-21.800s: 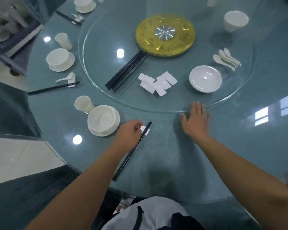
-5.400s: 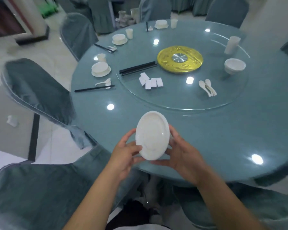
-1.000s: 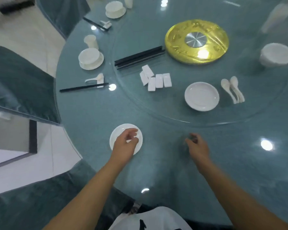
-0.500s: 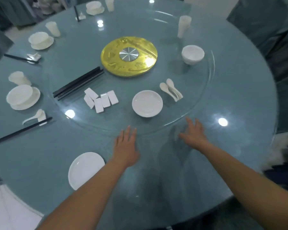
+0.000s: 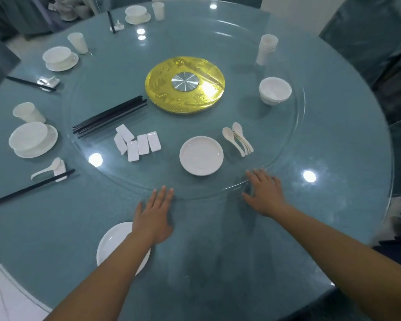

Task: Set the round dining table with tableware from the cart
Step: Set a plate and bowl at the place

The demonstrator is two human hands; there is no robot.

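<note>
A: Status?

B: Three places look set, far beyond the left hand (image 5: 153,214). A fourth is just begun: one plate (image 5: 112,244) on the counter (image 5: 333,205) beside the left wrist, nothing else there yet.

A: Hands?

B: Both flat, fingers straight, holding nothing. Right hand (image 5: 263,193) rests at the glass turntable (image 5: 294,117) rim.

A: Stock left?

B: On the turntable ahead of the hands: plate stack (image 5: 201,155), spoons (image 5: 237,140), chopstick rests (image 5: 137,142), chopsticks (image 5: 109,117), bowls (image 5: 274,90), cups (image 5: 266,49). I'd say roughly halfway.
</note>
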